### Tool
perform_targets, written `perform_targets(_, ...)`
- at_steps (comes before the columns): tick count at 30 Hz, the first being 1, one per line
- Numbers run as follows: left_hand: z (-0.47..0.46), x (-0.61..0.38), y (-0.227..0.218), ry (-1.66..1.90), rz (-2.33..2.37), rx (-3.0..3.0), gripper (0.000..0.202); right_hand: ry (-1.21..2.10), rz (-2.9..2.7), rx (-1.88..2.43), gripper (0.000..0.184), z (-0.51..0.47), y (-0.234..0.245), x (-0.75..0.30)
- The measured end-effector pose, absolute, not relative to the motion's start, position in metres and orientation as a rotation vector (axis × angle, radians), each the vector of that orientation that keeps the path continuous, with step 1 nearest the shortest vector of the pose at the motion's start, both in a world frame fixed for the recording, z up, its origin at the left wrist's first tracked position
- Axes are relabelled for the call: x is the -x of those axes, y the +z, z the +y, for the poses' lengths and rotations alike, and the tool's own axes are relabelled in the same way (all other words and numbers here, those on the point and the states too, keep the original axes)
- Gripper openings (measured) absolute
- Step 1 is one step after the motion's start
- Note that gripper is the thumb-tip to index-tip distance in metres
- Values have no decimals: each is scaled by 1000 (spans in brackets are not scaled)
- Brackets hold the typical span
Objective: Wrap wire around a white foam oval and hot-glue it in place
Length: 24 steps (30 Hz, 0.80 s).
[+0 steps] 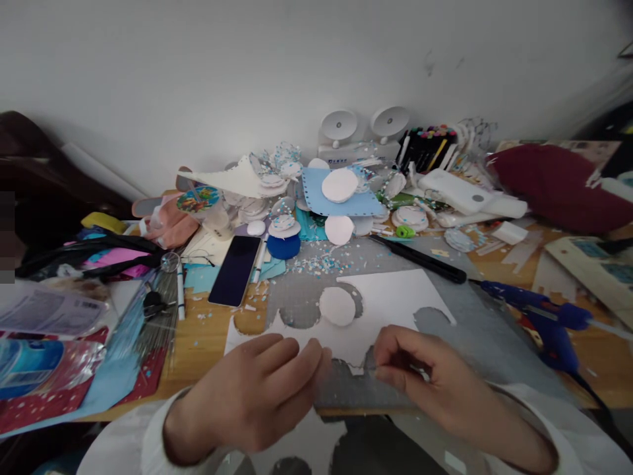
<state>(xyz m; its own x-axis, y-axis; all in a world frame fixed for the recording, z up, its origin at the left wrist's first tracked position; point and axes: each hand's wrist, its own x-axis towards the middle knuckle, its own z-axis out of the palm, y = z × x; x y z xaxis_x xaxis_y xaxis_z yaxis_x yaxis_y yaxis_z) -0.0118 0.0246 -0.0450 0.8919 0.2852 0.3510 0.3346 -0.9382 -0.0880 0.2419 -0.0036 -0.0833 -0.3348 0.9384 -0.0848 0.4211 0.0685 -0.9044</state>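
My left hand (260,392) hovers over the front edge of the desk, its fingers curled and pressed together, tips slightly blurred. Across from it, my right hand (435,379) has thumb and forefinger drawn together in a pinch. What either hand holds, if anything, is too small or hidden. Between and behind them lies a white sheet (390,297) with round pieces cut out of its edges. A loose white disc (337,306) rests on it. Beneath is a grey cutting mat (435,251). Another cut sheet (311,443) shows below the desk edge.
A black cutter knife (420,258) and a blue glue gun (539,316) lie to the right. A phone (235,270) and a plastic bottle (49,363) are at left. Decorated discs, a blue sheet (311,194) and a twin-headed lamp (339,124) crowd the back. Blue and white bits (319,264) are scattered about.
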Motion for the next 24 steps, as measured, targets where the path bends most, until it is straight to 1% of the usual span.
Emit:
perform_targets(7,18,19,-54,-632,-348,2710,21,1330,-1717,1342,17,-2,-78,-242)
perform_targets(12,13,14,-63,-765,-510,2677,23,1189,-1781,1326,14,-7,-78,-240)
perform_targets(14,13,9,-64,-846,-607,2702,20,1060,-1867,1296,13,-10,-77,-239)
perform_targets(16,14,2,-63,-911,-785,2774,16,859,-1951,1245,15,-12,-76,-239)
perform_targets(20,15,-7,-56,-1048,-1317,2999,16,388,-2130,1089,15,-13,-74,-241)
perform_targets(22,17,-9,-52,-1000,-1654,3118,17,175,-2247,1006,16,-12,-73,-244)
perform_targets(24,21,-8,-48,-829,-1964,3229,19,27,-2350,892,21,-11,-72,-247)
